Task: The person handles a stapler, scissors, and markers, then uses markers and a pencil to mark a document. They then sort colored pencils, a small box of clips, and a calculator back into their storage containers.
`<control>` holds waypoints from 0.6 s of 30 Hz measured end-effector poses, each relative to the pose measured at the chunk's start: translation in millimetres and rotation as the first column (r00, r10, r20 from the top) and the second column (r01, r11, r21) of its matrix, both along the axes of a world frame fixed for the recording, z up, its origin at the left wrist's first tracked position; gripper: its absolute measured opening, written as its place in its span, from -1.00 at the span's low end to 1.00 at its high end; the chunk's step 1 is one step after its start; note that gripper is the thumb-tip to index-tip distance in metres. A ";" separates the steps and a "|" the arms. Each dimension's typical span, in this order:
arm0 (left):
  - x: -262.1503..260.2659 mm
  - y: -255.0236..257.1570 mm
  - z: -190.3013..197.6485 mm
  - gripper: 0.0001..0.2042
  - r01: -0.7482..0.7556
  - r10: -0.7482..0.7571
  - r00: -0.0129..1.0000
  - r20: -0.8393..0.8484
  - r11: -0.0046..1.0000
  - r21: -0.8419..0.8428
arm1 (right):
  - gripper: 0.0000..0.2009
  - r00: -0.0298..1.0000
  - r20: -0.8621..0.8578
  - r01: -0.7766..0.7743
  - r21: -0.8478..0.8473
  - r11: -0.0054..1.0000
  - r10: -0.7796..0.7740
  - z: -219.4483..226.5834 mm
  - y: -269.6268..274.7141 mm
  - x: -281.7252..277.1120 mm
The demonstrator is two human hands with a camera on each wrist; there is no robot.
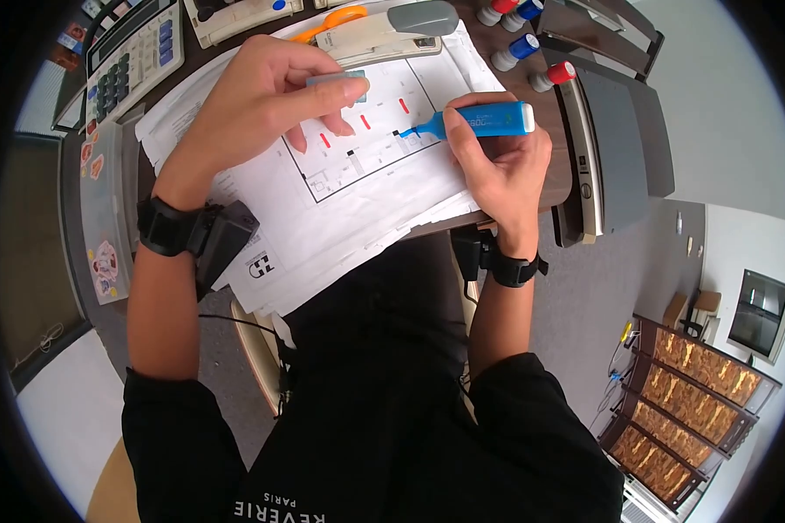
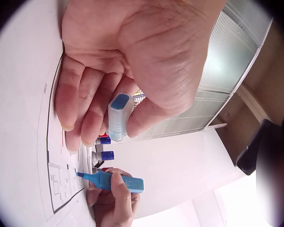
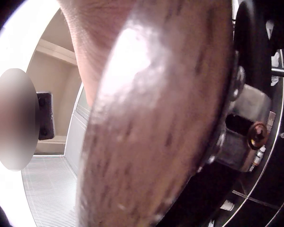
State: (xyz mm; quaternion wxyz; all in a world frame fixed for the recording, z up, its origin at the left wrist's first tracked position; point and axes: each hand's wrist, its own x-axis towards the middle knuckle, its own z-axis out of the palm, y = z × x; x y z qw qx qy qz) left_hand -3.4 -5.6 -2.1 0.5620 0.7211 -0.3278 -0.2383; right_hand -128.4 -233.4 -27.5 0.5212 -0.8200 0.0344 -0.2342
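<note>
A printed floor plan point(image 1: 275, 218) with several short red marks lies on a stack of papers. My right hand point(image 1: 508, 179) grips a blue highlighter point(image 1: 488, 120), its tip at a small black square on the plan. Between thumb and forefinger, my left hand point(image 1: 266, 109) pinches a translucent cap with a blue end point(image 2: 117, 120), held just over the sheet. The other left fingers point(image 2: 86, 92) extend down toward the paper. In the right wrist view the brown table edge point(image 3: 151, 123) fills the middle and hides the highlighter.
A stapler point(image 1: 379, 42) and orange-handled scissors point(image 1: 344, 15) lie at the sheet's far edge. Several red- and blue-capped markers point(image 1: 516, 52) stand at the back right, near a dark grey machine point(image 1: 615, 148). At the left are a calculator point(image 1: 135, 65) and a clear stickered box point(image 1: 105, 218).
</note>
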 end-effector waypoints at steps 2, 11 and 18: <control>1.3 0.8 0.1 -0.68 0.021 -0.021 1.000 0.013 1.000 0.005 | -0.89 1.000 0.010 0.003 0.009 1.000 -0.003 -2.3 -0.5 0.9; 5.7 3.1 -2.5 -0.70 0.059 -0.060 0.998 0.030 0.998 0.026 | -0.89 0.999 0.032 0.021 -0.027 0.999 -0.020 -0.5 0.2 -0.2; 4.4 2.9 -2.1 -0.70 0.056 -0.055 0.998 -0.012 0.998 0.014 | -0.91 0.998 0.027 0.063 0.001 0.998 -0.063 -0.6 2.9 0.2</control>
